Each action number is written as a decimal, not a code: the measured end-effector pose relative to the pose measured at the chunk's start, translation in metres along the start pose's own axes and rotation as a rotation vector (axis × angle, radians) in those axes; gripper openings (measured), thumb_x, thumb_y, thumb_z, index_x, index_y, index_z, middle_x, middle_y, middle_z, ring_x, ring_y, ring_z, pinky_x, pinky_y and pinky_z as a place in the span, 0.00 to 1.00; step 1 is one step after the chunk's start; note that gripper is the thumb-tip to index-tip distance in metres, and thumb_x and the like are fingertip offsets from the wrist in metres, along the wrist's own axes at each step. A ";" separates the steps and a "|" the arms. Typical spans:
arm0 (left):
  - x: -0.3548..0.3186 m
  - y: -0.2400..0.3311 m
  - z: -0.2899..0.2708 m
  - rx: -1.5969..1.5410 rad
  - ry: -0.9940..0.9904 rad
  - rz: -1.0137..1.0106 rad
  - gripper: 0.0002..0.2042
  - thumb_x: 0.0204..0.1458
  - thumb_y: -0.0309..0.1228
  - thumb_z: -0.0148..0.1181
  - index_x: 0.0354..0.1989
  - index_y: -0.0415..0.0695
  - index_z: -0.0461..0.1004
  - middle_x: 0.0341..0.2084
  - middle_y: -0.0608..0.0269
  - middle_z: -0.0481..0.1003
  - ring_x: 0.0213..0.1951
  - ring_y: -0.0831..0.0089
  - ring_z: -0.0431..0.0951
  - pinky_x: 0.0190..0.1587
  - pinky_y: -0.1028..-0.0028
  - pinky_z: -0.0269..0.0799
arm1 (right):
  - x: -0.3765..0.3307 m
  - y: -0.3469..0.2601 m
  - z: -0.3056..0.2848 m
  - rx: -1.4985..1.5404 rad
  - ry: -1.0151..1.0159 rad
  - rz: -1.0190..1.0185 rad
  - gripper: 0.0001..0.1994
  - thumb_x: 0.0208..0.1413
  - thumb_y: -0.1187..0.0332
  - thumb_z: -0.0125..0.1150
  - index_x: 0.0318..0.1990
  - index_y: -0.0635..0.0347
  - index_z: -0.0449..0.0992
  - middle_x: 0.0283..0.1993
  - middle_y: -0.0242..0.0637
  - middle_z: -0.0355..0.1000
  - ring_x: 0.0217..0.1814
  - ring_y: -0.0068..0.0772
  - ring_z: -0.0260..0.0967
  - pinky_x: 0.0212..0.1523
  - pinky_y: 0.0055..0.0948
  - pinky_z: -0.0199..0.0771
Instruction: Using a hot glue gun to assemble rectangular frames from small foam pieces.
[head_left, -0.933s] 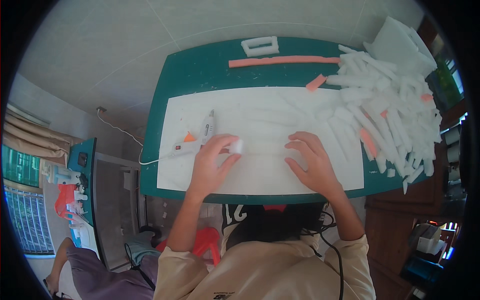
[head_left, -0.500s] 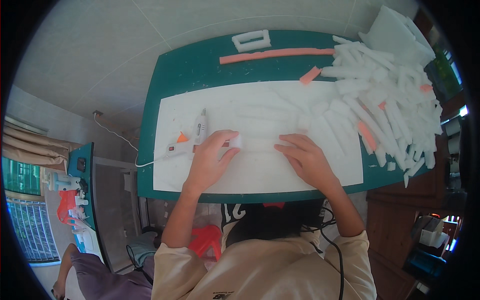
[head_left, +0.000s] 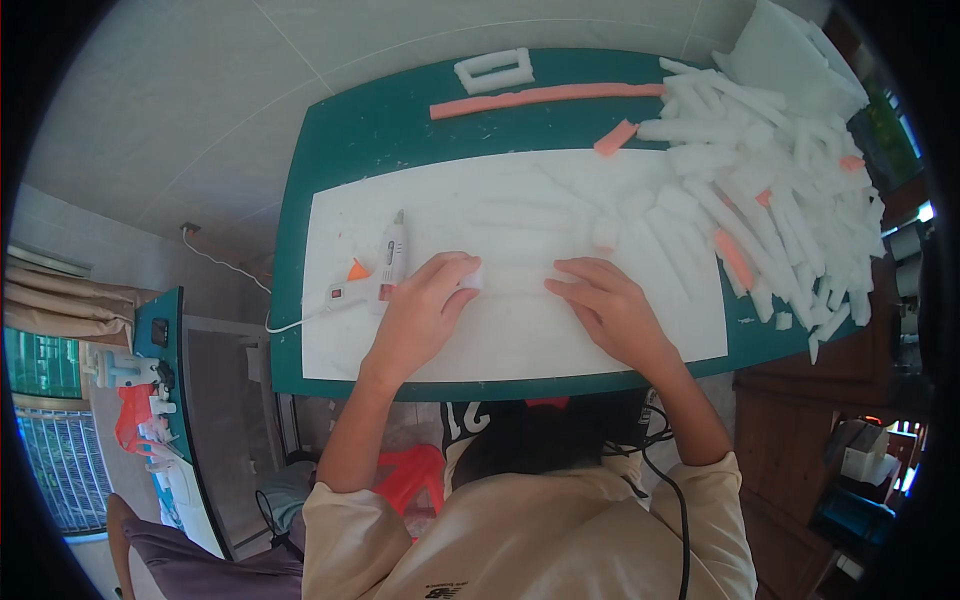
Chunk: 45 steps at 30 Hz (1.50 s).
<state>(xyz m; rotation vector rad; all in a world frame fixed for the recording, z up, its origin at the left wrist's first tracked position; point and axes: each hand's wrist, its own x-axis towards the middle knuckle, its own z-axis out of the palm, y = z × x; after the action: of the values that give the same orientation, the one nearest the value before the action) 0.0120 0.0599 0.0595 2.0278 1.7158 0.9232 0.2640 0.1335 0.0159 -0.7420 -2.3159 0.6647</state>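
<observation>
A glue gun lies on the white sheet toward the table's nine o'clock edge, nozzle pointing to twelve, its cord trailing off the table to the left. Just to its right rests the left hand, palm down, its fingers curled onto the end of a white foam strip — whether they pinch it or only press it cannot be told. The strip lies flat on the sheet near its centre, running from three to nine o'clock between the hands. The right hand lies at the strip's other end, fingers spread loose and flat, gripping nothing. At twelve o'clock sit a foam frame and a long pink strip. Toward two and three o'clock a foam pile — white sticks with a few pink ones — spreads over the sheet's right edge and the table.
</observation>
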 end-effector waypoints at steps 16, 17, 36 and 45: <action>0.000 0.002 0.005 -0.011 -0.033 -0.042 0.13 0.51 0.20 0.60 0.47 0.38 0.72 0.44 0.53 0.75 0.42 0.53 0.78 0.44 0.66 0.75 | 0.000 0.000 0.000 -0.016 0.000 0.004 0.16 0.50 0.81 0.60 0.47 0.57 0.80 0.53 0.42 0.74 0.57 0.46 0.70 0.56 0.37 0.71; -0.001 0.001 0.005 -0.014 -0.036 -0.038 0.13 0.51 0.20 0.60 0.47 0.38 0.72 0.44 0.53 0.75 0.42 0.53 0.78 0.44 0.66 0.75 | -0.001 0.000 0.000 -0.016 0.001 0.005 0.16 0.50 0.81 0.60 0.47 0.57 0.80 0.53 0.42 0.74 0.56 0.46 0.70 0.56 0.37 0.71; 0.004 -0.007 0.022 -0.010 0.058 0.083 0.13 0.47 0.18 0.62 0.43 0.38 0.74 0.41 0.51 0.76 0.45 0.51 0.77 0.47 0.62 0.73 | -0.014 0.015 0.001 -0.066 0.031 -0.025 0.17 0.50 0.80 0.59 0.48 0.55 0.80 0.54 0.42 0.74 0.58 0.44 0.70 0.59 0.38 0.70; -0.006 -0.008 0.010 0.084 0.060 -0.080 0.15 0.45 0.15 0.63 0.43 0.36 0.75 0.41 0.49 0.77 0.44 0.54 0.77 0.45 0.65 0.73 | -0.004 0.014 0.023 0.023 0.044 -0.073 0.16 0.52 0.76 0.53 0.47 0.57 0.80 0.54 0.43 0.74 0.59 0.44 0.68 0.62 0.36 0.67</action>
<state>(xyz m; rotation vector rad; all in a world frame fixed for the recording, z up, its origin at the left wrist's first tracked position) 0.0123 0.0572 0.0455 1.9860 1.8830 0.9093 0.2559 0.1351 -0.0101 -0.6525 -2.2798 0.6347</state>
